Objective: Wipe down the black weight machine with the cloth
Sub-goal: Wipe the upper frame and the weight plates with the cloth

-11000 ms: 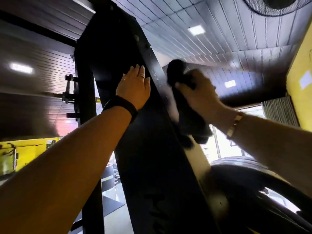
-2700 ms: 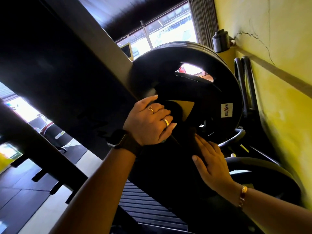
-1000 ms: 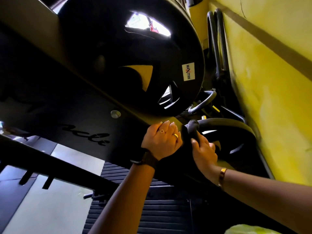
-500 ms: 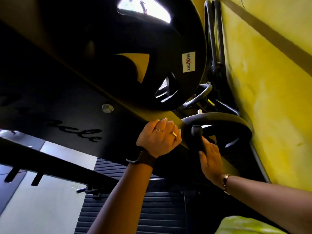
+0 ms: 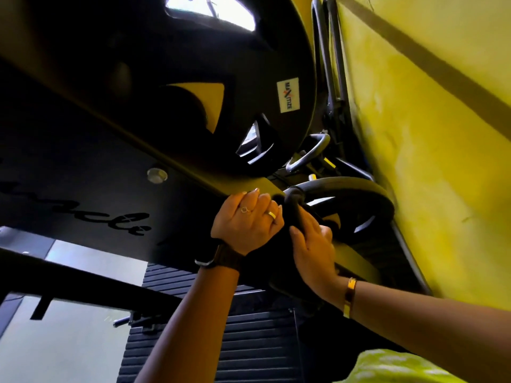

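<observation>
black weight machine (image 5: 96, 175): rigid, heavy and fixed, so it should take firm pressure without shifting; its painted face looks smooth and probably a little slick. The broad beam's long axis runs from 10 o'clock down to 4 o'clock across the view, with its upper edge catching the light.
large weight plate (image 5: 221, 64): sits above the beam at 12 o'clock and is heavy (best wiped in place, not lifted).
small weight plate (image 5: 359, 194): lies at 3 o'clock of the hands, close against the yellow wall (image 5: 428, 134).
left hand (image 5: 246, 222): fingers curl over the beam's upper edge and grip it, probably as a brace.
right hand (image 5: 313, 244): just beside the left at its 4 o'clock, fingers wrapped round the cloth and pressing it to the beam's edge.
cloth (image 5: 293, 208): dark, soft, light and limp, bunched between the two hands. Its bunched length points toward 12 o'clock, across the beam, with the top reaching the small plate's rim. A full-palm hold suits it, so it spreads instead of slipping loose.
</observation>
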A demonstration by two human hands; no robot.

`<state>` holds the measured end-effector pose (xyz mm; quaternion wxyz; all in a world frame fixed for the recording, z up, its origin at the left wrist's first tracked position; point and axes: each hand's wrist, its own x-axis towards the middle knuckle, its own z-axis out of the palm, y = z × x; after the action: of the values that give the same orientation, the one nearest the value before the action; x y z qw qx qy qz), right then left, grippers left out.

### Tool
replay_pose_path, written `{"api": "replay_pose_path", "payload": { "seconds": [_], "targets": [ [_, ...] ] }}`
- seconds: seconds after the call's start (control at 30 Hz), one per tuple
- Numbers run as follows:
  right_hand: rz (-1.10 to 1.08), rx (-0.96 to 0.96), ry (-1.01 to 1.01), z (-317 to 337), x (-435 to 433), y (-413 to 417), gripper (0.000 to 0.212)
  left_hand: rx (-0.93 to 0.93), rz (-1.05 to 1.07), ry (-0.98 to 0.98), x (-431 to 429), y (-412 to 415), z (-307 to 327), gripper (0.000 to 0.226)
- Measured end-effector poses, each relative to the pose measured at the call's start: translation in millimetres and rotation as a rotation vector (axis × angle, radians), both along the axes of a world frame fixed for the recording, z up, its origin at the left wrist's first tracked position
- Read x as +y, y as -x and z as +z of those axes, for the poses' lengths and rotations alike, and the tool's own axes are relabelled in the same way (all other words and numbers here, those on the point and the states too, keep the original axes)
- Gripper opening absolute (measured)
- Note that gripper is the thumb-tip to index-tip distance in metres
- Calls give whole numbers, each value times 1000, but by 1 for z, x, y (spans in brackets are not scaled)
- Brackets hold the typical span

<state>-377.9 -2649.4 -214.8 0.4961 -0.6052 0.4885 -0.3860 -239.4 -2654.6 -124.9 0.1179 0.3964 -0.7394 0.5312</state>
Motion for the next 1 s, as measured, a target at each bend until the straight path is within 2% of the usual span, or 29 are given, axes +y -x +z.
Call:
{"api": "replay_pose_path", "payload": {
  "seconds": [0.13,0.3,0.47,0.6,0.73,0.87,1.0],
  "targets": [
    [24,55,116,-14,-18,6,68,-13,-9,16,-1,-1,2,29],
    [29,42,-136,-27,-46,12,63,-9,-39,45,-2,-4,-5,27],
    [45,129,-140,-15,-30,8,67,25,22,5,2,2,-1,27],
    [29,41,21,-24,15,13,69,156,192,-85,9,16,-1,28],
    [70,-23,-27,-52,19,30,62,245,422,-183,12,36,-7,31],
    [54,48,-80,-85,-14,40,62,93,743,-318,18,59,-28,52],
    [54,102,-245,-108,-47,43,66,50,877,-395,15,75,-46,66]
  ]
}}
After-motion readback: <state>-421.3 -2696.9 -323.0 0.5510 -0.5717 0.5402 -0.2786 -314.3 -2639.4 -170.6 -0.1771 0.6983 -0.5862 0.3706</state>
